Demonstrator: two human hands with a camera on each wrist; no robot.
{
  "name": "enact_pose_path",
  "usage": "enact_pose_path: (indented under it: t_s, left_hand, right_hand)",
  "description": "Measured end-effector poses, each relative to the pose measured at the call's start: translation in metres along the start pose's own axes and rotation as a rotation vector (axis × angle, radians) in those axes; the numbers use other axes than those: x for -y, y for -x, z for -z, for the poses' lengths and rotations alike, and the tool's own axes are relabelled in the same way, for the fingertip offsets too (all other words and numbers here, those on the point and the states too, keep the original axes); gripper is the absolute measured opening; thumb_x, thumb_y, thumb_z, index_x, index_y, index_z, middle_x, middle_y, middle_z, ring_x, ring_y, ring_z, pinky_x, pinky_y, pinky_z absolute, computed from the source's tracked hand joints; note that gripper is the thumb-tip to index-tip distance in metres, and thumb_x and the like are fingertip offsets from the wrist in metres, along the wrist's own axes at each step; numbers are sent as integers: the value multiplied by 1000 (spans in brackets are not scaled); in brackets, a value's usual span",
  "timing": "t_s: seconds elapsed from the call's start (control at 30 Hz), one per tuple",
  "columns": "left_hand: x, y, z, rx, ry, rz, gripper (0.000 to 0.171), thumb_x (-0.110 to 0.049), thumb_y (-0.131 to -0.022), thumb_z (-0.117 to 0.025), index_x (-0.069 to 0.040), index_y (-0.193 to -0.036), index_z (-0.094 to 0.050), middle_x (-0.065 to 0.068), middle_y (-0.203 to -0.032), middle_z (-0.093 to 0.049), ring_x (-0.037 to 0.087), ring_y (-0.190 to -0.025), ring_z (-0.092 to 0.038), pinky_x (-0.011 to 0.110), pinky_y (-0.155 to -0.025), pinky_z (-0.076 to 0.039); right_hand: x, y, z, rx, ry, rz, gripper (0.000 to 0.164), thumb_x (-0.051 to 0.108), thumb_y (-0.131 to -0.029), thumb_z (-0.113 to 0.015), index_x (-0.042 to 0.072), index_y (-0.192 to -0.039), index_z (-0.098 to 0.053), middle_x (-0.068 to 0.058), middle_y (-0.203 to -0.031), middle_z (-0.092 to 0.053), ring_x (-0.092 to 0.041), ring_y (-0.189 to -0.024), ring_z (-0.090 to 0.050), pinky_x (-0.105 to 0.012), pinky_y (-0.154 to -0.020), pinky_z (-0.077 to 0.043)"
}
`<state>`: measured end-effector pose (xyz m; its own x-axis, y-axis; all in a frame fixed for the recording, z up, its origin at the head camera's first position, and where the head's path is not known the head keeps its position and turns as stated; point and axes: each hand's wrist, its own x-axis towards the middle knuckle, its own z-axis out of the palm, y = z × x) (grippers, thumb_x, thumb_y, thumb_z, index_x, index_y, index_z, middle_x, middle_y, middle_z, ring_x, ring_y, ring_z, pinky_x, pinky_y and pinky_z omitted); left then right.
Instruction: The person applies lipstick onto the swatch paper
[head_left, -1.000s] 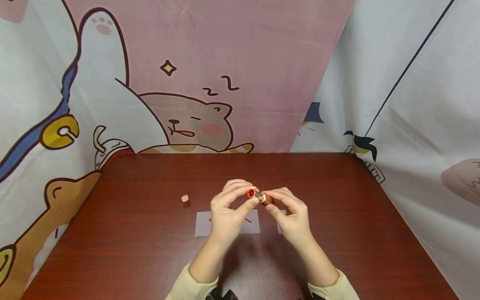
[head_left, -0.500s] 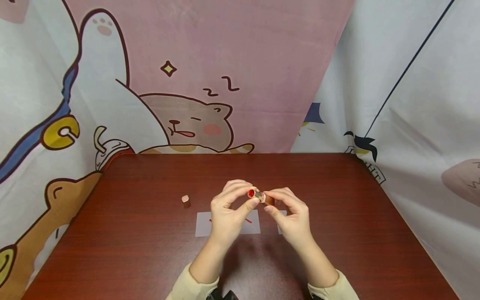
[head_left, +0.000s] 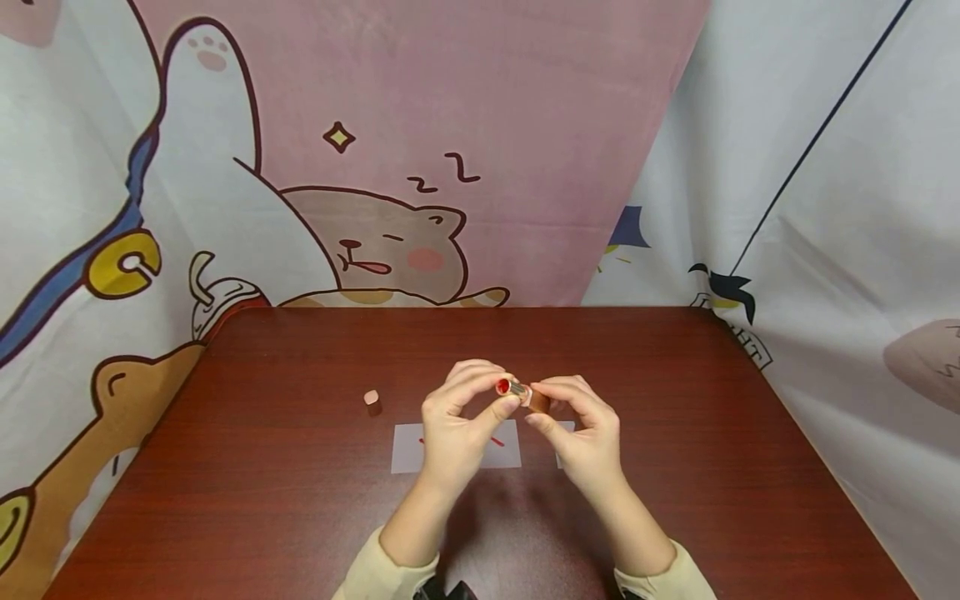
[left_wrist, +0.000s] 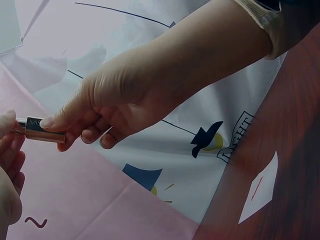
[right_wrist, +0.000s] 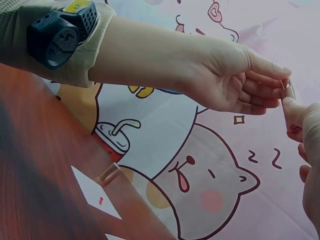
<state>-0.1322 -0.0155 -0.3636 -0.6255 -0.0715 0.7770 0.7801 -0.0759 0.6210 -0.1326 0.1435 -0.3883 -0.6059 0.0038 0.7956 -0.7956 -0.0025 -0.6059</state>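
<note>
Both hands hold one lipstick over the table, its red tip facing left toward the left hand. My left hand pinches the shiny gold tube between thumb and fingertips. At the other end, the thumb and fingers of my right hand pinch the copper-brown base. Dark lettering shows on that base in the left wrist view. In the right wrist view, the left hand's fingers meet the lipstick at the right. Its copper-coloured cap stands on the table to the left of the hands.
Below the left hand, a white card with red strokes lies on the brown table. A second white card, with one red stroke, lies partly hidden under the right hand. Printed cloth hangs behind the table.
The right thumb has slid slightly left along the lipstick's base, and the right fingers have shifted a little to the right. The left hand holds nearly the same place.
</note>
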Motion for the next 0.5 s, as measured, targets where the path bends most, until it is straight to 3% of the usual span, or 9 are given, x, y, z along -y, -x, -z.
enact_pose_path:
  t_s: [0.5]
  left_hand:
    - [1, 0, -1, -17, 3, 35, 21, 12, -71, -78, 8, -90, -71, 13, -86, -69, 27, -91, -58, 34, -85, -47]
  right_hand:
    - [0, 0, -2, -13, -45, -13, 34, 7, -74, -80, -13, -97, -65, -15, -94, -63, -17, -83, -55, -20, -67, -46]
